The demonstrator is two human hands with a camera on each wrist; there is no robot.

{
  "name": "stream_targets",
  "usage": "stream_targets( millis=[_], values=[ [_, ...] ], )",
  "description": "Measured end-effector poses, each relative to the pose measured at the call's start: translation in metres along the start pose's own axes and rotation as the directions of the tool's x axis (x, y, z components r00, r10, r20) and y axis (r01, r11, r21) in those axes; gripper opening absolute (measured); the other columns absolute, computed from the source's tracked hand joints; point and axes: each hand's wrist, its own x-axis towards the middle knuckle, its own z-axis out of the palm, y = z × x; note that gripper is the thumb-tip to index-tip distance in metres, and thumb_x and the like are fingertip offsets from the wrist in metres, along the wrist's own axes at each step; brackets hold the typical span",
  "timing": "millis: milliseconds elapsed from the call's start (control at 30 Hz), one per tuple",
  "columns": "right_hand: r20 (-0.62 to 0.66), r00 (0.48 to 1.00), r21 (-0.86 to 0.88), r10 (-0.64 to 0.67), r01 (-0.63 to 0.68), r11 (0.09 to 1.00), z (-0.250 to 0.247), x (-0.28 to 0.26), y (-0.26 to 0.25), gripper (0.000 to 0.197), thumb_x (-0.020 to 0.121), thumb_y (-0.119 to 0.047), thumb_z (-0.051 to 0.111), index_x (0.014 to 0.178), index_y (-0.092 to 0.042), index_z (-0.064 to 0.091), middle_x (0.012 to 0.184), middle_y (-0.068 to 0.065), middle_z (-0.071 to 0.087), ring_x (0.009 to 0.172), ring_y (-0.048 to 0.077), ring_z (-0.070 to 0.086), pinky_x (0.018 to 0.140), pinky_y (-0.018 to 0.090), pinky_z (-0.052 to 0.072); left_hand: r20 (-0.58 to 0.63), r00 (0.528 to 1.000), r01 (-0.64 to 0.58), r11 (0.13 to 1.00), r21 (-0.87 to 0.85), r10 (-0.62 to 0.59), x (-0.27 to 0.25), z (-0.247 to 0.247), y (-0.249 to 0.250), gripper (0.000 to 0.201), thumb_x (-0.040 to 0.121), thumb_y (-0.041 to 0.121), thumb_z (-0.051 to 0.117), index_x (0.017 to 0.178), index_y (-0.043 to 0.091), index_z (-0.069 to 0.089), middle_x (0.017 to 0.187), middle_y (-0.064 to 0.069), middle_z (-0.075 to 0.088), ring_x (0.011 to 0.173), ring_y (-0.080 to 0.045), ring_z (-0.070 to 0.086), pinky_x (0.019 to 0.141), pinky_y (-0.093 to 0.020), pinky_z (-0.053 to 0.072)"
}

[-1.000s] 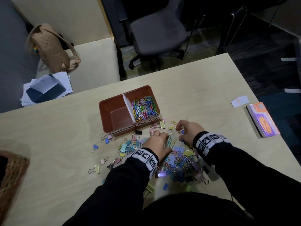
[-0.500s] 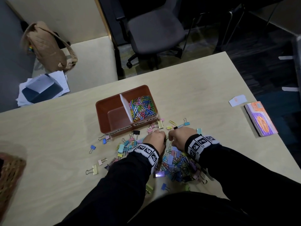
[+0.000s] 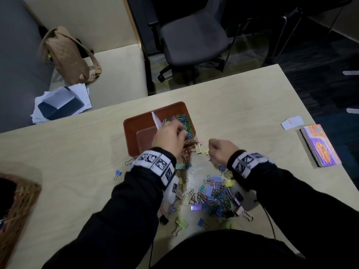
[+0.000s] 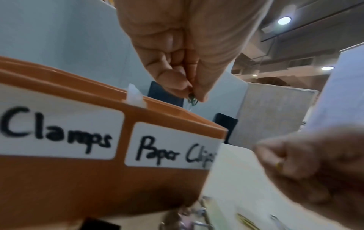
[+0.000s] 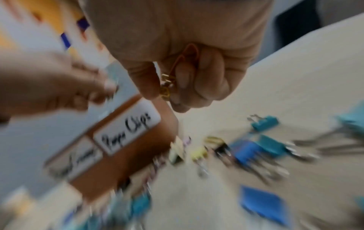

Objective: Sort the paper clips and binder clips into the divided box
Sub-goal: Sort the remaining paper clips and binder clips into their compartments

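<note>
Left hand (image 3: 171, 139) pinches a green clip (image 4: 192, 99) over the box (image 3: 136, 125); right hand (image 5: 183, 65) clasps clips (orange, gold) that may snag together.

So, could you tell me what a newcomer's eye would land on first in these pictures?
Probably the bright heap of binder clips and paper clips on the pale table, just in front of the person. Next, the orange divided box behind it, its right compartment full of coloured paper clips. The left hand hovers over that compartment, pinching a green paper clip.

Matt pale wood-grain table (image 3: 242, 105), smooth orange plastic divided box (image 3: 136, 136); woven wicker basket (image 3: 21, 202)
</note>
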Motion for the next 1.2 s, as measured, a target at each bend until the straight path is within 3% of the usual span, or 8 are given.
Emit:
stream_targets(
  millis=[167,300,467,567,667,900,1067,1200],
  values=[
    [-0.153,0.986,0.452,0.06,0.016,0.892,-0.037,0.017,-0.044,0.021,0.081,-0.005,0.052,0.063,-0.016,0.049,0.057,0.003,0.052,0.05,0.017,0.042,0.043,0.018,0.03,-0.044,0.991,0.124,0.991,-0.045,-0.126,0.016,-0.007,-0.018,0.018,0.094,0.014,0.057,0.108,0.017,0.069,0.103,-0.002,0.069,0.088,-0.013,0.062,0.082,-0.018,0.044],
    [-0.185,0.982,0.413,-0.037,0.111,0.904,-0.045,0.033,-0.08,0.016,0.083,-0.01,0.054,0.072,-0.017,0.047,0.064,0.003,0.053,0.054,0.016,0.044,0.048,0.022,0.032,-0.051,0.993,0.103,0.988,-0.113,-0.11,0.009,-0.006,-0.026,0.03,0.095,0.006,0.05,0.118,0.016,0.067,0.108,-0.008,0.071,0.097,-0.021,0.066,0.091,-0.026,0.049],
    [-0.237,0.968,0.241,-0.089,0.147,0.959,-0.033,0.052,-0.11,0.008,0.084,-0.013,0.056,0.088,-0.019,0.051,0.075,0.0,0.055,0.068,0.022,0.055,0.054,0.025,0.042,-0.117,0.991,0.049,0.987,-0.154,-0.067,-0.011,-0.005,-0.029,0.014,0.091,0.014,0.059,0.1,0.013,0.07,0.095,-0.005,0.071,0.088,-0.02,0.064,0.079,-0.021,0.047],
    [-0.152,0.985,0.294,-0.075,0.118,0.949,-0.025,0.058,-0.109,0.024,0.088,-0.013,0.052,0.111,-0.02,0.054,0.1,0.005,0.063,0.084,0.024,0.064,0.073,0.034,0.055,-0.007,0.998,0.062,0.99,-0.13,-0.064,-0.028,0.004,-0.035,0.013,0.091,0.02,0.061,0.097,0.014,0.07,0.093,-0.005,0.07,0.084,-0.019,0.063,0.073,-0.022,0.045],
    [-0.128,0.984,0.302,-0.128,0.161,0.94,-0.021,0.056,-0.101,0.036,0.089,-0.004,0.049,0.123,-0.017,0.055,0.12,0.006,0.063,0.108,0.022,0.061,0.094,0.037,0.051,0.18,0.979,0.096,0.995,0.005,-0.095,-0.04,0.019,-0.048,0.015,0.091,0.021,0.058,0.1,0.021,0.07,0.096,-0.004,0.071,0.088,-0.023,0.065,0.079,-0.029,0.052],
    [-0.483,0.875,0.387,-0.028,0.242,0.89,-0.009,0.013,-0.043,0.026,0.086,0.001,0.05,0.08,-0.022,0.059,0.072,-0.008,0.061,0.066,0.012,0.057,0.062,0.022,0.045,0.444,0.895,-0.094,0.95,0.297,-0.05,-0.041,0.052,-0.055,0.049,0.091,0.007,0.047,0.137,0.027,0.05,0.122,-0.01,0.053,0.116,-0.031,0.048,0.092,-0.043,0.048],
    [-0.354,0.934,0.134,0.055,-0.007,0.991,0.017,0.003,0.014,0.023,0.089,-0.006,0.049,0.086,-0.024,0.062,0.086,0.0,0.065,0.076,0.023,0.062,0.071,0.033,0.054,0.513,0.858,-0.172,0.949,0.263,0.014,-0.045,0.063,-0.052,0.069,0.085,-0.001,0.049,0.144,0.035,0.039,0.123,-0.007,0.049,0.121,-0.028,0.038,0.099,-0.043,0.043],
    [-0.136,0.98,-0.211,-0.148,0.117,0.97,0.033,0.008,0.02,0.044,0.09,-0.003,0.048,0.123,-0.029,0.06,0.115,0.0,0.053,0.103,0.02,0.056,0.088,0.03,0.048,0.505,0.862,-0.206,0.945,0.255,0.052,-0.045,0.064,-0.053,0.055,0.093,0.009,0.047,0.139,0.039,0.045,0.12,-0.004,0.05,0.118,-0.025,0.039,0.096,-0.038,0.042]
  ],
)
